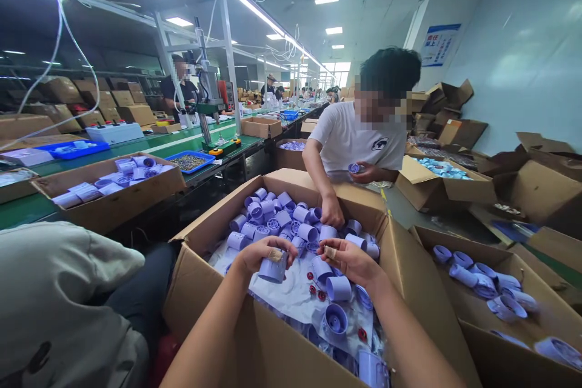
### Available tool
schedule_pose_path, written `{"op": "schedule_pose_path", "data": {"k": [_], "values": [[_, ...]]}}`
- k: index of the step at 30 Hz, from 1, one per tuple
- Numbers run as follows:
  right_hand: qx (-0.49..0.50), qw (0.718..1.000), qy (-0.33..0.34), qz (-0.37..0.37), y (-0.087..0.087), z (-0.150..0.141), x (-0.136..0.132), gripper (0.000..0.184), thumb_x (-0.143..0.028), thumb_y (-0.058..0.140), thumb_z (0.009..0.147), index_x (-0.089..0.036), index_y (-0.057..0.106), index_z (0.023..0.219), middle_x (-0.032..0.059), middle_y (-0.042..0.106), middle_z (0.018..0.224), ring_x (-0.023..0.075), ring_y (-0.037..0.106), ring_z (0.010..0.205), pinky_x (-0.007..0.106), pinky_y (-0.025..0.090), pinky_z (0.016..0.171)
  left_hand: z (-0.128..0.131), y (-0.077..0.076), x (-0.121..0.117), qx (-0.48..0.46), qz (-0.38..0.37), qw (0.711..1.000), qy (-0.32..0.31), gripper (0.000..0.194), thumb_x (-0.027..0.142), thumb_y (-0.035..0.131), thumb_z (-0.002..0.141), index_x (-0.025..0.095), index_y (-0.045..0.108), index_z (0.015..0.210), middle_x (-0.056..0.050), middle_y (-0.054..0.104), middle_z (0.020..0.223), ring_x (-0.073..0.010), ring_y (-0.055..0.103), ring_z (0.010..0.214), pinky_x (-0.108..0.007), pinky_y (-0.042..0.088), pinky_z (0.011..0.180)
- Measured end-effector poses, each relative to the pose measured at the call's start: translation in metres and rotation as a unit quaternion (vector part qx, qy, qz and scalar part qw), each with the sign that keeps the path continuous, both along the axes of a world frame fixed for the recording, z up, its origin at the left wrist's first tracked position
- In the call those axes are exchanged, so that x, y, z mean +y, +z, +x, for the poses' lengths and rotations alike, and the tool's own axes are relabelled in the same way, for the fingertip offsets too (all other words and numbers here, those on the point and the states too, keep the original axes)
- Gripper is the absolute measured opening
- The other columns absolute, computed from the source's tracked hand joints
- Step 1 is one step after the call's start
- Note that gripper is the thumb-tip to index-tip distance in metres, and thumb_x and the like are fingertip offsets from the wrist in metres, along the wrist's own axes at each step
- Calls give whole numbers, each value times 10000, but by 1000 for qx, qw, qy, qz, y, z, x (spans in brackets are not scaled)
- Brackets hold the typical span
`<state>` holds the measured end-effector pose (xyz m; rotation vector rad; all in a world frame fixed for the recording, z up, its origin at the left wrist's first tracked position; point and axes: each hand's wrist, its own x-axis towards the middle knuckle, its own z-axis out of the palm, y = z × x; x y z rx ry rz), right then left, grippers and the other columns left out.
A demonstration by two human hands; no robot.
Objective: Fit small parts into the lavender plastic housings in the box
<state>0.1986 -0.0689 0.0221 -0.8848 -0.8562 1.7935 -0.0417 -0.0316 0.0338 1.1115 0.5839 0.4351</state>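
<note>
My left hand (261, 251) is closed round a lavender plastic cup (273, 271), gripping its upper part above the box. Just to the right, my right hand (348, 259) has its thumb and fingers pinched together. Whatever sits in that pinch, if anything, is too small to make out. Tape is wrapped on a digit of each hand. Below both hands stands a large cardboard box (273, 339) with many similar lavender cups (339, 288) heaped on a white plastic sheet (291, 294). Several small red parts with thin wires, such as one red part (362, 333), lie among them.
Across the box a co-worker (359, 139) reaches one hand (332, 212) into the cups and holds a lavender part (354, 168) in the other. A smaller carton (473, 242) of parts stands right. Left is a green conveyor bench (191, 139) with a cup-filled carton (104, 206); a seated person's grey sleeve (63, 291) is near.
</note>
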Motion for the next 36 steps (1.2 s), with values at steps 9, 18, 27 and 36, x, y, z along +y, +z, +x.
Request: {"op": "schedule_pose_path", "data": {"k": [9,18,27,36], "values": [[38,996,-69,29,-5,3,4,386,-270,893,473,-151,647,745,-8,697,636,78,628,517,139,484,477,2,-5,4,-3,49,995,91,693,298,768,466,238,555,1123,-28,561,958,-161,556,737,-308,490,633],[74,983,-168,17,-14,-9,9,381,-328,858,538,-223,579,775,-33,696,697,140,653,575,265,535,528,27,-26,-1,167,379,887,205,772,252,801,537,237,450,1225,-28,496,1015,-225,482,1005,-402,394,963],[131,954,-269,10,-36,-47,17,265,-365,756,646,-262,540,759,-59,642,637,124,584,533,240,457,451,48,-35,-21,100,439,872,192,726,272,801,580,256,371,1165,-68,374,1162,-250,419,1129,-435,381,1000],[114,955,-261,84,-38,-35,18,265,-486,703,685,-262,572,739,-34,641,629,151,592,559,306,509,556,47,-29,-25,106,441,867,206,639,289,844,534,240,527,1087,-75,545,1100,-275,508,1073,-414,408,954]]}}
